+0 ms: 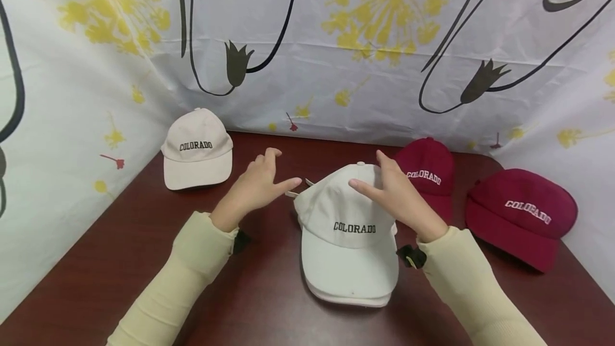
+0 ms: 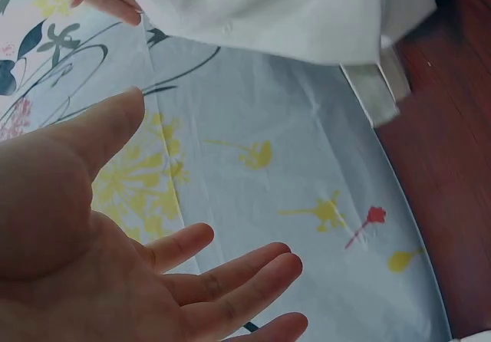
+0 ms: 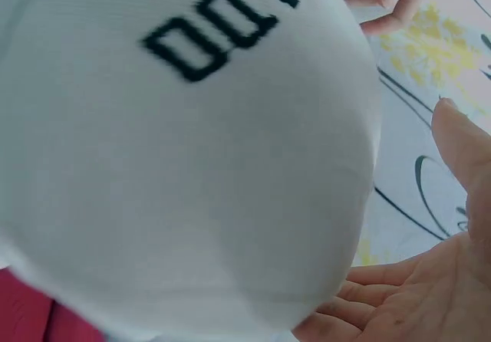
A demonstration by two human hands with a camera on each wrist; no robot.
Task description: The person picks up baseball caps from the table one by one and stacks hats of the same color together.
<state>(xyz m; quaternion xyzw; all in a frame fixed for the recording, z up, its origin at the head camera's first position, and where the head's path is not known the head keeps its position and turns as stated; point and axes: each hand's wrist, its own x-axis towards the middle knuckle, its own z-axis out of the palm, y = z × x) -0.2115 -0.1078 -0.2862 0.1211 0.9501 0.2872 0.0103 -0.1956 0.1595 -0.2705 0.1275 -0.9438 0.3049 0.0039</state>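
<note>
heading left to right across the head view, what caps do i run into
Cream COLORADO cap at the back left → stack of pale COLORADO caps → upright maroon COLORADO cap → tilted maroon COLORADO cap at far right

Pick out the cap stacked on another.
The front white cap: a second brim shows beneath its own. The cream cap and the two red caps each show a single brim.

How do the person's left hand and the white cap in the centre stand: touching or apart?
Apart. The left wrist view shows it: patterned cloth is visible between the open left hand and the white cap.
</note>
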